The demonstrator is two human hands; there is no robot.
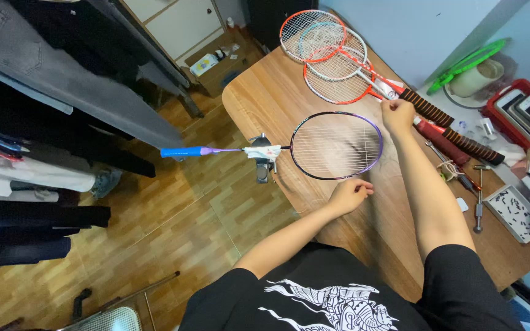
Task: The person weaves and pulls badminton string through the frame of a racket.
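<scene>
Black short sleeves and a printed black shirt fill the bottom of the view, and two bare forearms reach out from them over a wooden table with rounded corners. Closer of the two, the left hand is curled into a loose fist at the near edge of a purple-and-black framed badminton racket; whether its fingertips pinch a string or only rest against the rim cannot be told. Farther out, the right hand is closed as well, knuckles up, touching the far right side of the same frame, and what it grips, if anything, is too small to make out. That racket lies flat across the table's left edge, its shaft wrapped in white cloth and seated in a small metal clamp, with its blue-gripped handle sticking out over the wood-patterned floor. Beyond the right hand, three orange-and-white rackets lie overlapped at the far corner, their dark wrapped handles pointing right. On the right side of the table sit several hand tools, a shallow tray of small black pieces and a red tray holding phones. Dark clothes hang along the left.
</scene>
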